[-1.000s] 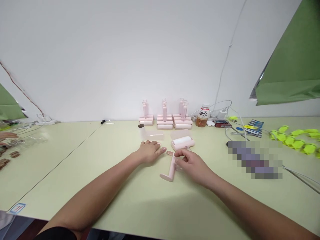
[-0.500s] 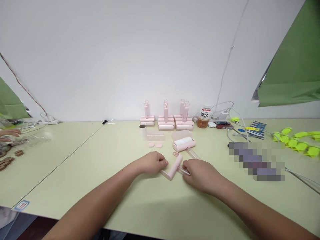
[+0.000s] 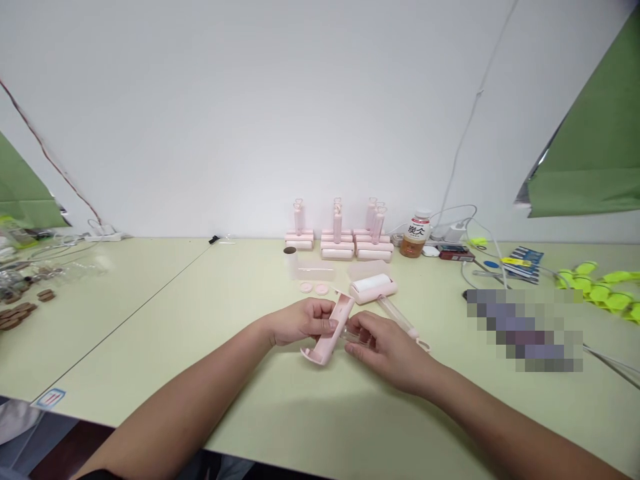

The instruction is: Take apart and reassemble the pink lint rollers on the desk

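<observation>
My left hand [image 3: 306, 322] grips a pale pink lint roller holder [image 3: 332, 331], thumb on its hollow inner side. The holder is tilted, its end pieces toward the far right and near left. My right hand [image 3: 383, 347] is closed around the clear handle [image 3: 354, 335] that meets the holder's right side; the fingers hide most of it. Just beyond lies a lint roller [image 3: 373, 288] with a white roll, its clear handle [image 3: 397, 315] pointing toward me. Two pink round caps [image 3: 314, 288], a white roll [image 3: 291, 260] standing on end and a clear cover [image 3: 316, 270] are behind my left hand.
Several finished-looking pink lint rollers [image 3: 337, 247] stand along the wall. To their right are a bottle [image 3: 416, 235], cables and small boxes. A pixelated object [image 3: 523, 330] and yellow-green pieces [image 3: 600, 290] lie farther right. Brown pieces [image 3: 17, 315] sit at far left.
The holder has been raised and turned so its hollow side shows. My left hand now grips its middle instead of its near end piece. The right hand stays at the handle.
</observation>
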Available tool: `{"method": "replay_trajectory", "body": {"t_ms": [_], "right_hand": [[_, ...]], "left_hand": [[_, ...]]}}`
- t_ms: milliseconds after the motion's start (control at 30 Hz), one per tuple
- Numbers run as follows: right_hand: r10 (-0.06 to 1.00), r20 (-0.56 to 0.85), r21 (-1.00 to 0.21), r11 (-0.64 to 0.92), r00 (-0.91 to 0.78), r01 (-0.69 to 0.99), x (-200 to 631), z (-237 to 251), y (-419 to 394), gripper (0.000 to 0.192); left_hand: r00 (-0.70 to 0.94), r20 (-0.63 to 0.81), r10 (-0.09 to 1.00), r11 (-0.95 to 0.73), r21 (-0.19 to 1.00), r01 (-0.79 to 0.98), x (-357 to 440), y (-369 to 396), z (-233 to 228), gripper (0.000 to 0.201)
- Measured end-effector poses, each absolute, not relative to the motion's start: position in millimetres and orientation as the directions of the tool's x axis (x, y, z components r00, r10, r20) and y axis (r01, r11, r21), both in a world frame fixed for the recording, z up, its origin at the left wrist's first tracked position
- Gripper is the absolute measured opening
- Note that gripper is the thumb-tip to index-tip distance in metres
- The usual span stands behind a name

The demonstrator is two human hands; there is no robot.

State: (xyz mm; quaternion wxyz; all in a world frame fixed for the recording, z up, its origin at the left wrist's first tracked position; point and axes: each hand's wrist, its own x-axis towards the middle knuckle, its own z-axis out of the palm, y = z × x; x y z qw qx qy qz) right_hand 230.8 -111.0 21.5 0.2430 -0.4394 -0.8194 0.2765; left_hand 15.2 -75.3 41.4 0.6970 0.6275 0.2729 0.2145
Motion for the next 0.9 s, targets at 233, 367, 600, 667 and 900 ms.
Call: {"method": "replay_trajectory", "body": {"t_ms": [233, 367, 600, 667, 900], "right_hand": [[0.866, 0.071, -0.686, 0.402, -0.495, 0.606, 229, 14, -106, 0.023], [0.871, 0.062, -0.697, 0.388, -0.488, 0.603, 230, 12, -105, 0.024], [0.878, 0.050, -0.710, 0.366, -0.476, 0.601, 229, 13, -105, 0.025], [0.889, 0.010, -0.715, 0.327, -0.459, 0.618, 228, 14, -106, 0.026], [0.806, 0.204, -0.504, 0.573, -0.556, 0.646, 209, 8, -110, 0.021]], "left_hand": [[0.735, -0.025, 0.678, 0.034, 0.999, 0.002, 15, -77, 49, 0.033], [0.704, -0.011, 0.710, 0.022, 1.000, -0.007, 17, -78, 50, 0.032], [0.658, 0.032, 0.753, -0.077, 0.996, 0.039, 14, -72, 46, 0.033], [0.553, 0.084, 0.829, -0.164, 0.982, 0.097, 6, -67, 50, 0.032], [0.092, 0.242, 0.966, -0.254, 0.814, 0.522, -23, -48, 81, 0.024]]}}
